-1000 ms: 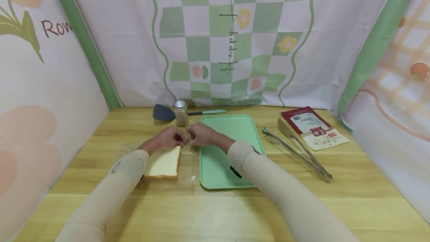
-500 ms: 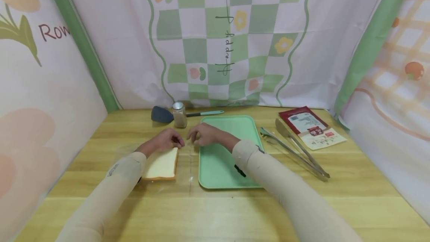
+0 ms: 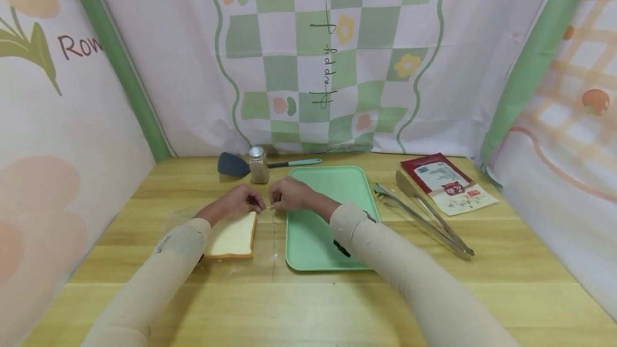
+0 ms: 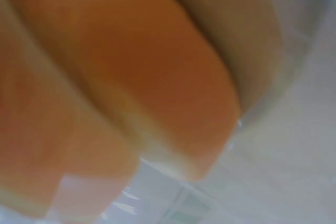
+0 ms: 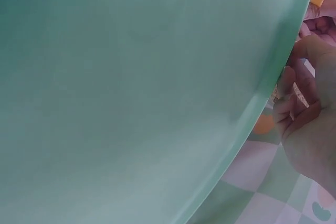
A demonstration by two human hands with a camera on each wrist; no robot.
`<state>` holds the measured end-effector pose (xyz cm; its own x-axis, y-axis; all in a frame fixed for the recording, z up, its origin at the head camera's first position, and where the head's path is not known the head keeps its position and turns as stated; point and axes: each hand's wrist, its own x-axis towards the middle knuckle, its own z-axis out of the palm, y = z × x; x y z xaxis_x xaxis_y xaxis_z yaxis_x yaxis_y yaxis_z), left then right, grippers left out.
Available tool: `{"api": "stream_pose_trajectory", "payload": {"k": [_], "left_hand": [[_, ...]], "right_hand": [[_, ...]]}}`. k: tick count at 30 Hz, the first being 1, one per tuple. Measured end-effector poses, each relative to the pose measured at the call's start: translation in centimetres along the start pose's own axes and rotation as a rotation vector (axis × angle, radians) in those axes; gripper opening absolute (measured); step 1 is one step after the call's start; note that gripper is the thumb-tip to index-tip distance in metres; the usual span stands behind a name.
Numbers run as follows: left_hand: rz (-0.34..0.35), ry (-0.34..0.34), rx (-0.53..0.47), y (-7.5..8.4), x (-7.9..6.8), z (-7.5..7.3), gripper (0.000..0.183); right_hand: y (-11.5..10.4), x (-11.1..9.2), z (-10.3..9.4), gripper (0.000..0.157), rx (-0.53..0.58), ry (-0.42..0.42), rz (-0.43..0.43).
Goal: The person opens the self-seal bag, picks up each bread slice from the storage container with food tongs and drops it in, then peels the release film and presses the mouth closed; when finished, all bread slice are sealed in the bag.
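A slice of bread (image 3: 234,234) with an orange-brown crust lies flat at left centre, in or on a clear plastic bag (image 3: 264,245). In the left wrist view, blurred bread crusts (image 4: 168,77) show close up behind clear plastic. My left hand (image 3: 239,201) is just beyond the slice's far edge, thumb and fingertips pinched together. Facing it, my right hand (image 3: 291,194) is over the left rim of the green tray (image 3: 328,253), its fingers curled in. A thin pale strip (image 3: 270,206), like a twist tie, spans the small gap between both hands' fingertips.
Behind the hands stand a glass shaker jar (image 3: 258,166) and a spatula (image 3: 233,165) lying flat. Right of the tray are metal tongs (image 3: 429,218) and a red and cream food pouch (image 3: 448,183). A patterned curtain (image 3: 318,68) closes off the back.
The hands were close together, then the right fingers drew off to the right and spread. Now they have come back toward the left hand and pinch again. The bread stays put.
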<state>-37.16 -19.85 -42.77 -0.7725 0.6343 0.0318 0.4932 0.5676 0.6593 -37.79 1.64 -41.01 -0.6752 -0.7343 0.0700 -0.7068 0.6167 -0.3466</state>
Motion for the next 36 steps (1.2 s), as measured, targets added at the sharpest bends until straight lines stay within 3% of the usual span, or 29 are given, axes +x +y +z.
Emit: {"api": "stream_pose_trajectory", "payload": {"k": [6,13,18,23,36], "left_hand": [[-0.008,-0.006,0.008,0.0,0.0,0.0,0.004],[-0.015,-0.008,0.007,-0.1,0.0,0.0,0.006],[-0.021,-0.008,-0.005,-0.1,0.0,0.1,0.007],[-0.015,-0.006,-0.005,-0.1,-0.1,0.1,0.007],[0.016,0.003,0.015,0.0,-0.1,0.0,0.004]], "right_hand": [[0.3,-0.2,-0.2,0.010,-0.015,-0.037,-0.022],[0.5,-0.7,-0.5,0.012,0.001,-0.024,-0.020],[0.2,-0.7,-0.6,0.018,-0.097,-0.067,-0.077],[-0.4,-0.3,-0.6,0.013,-0.167,-0.118,-0.074],[-0.1,0.3,-0.4,0.008,-0.125,-0.173,-0.081]]}}
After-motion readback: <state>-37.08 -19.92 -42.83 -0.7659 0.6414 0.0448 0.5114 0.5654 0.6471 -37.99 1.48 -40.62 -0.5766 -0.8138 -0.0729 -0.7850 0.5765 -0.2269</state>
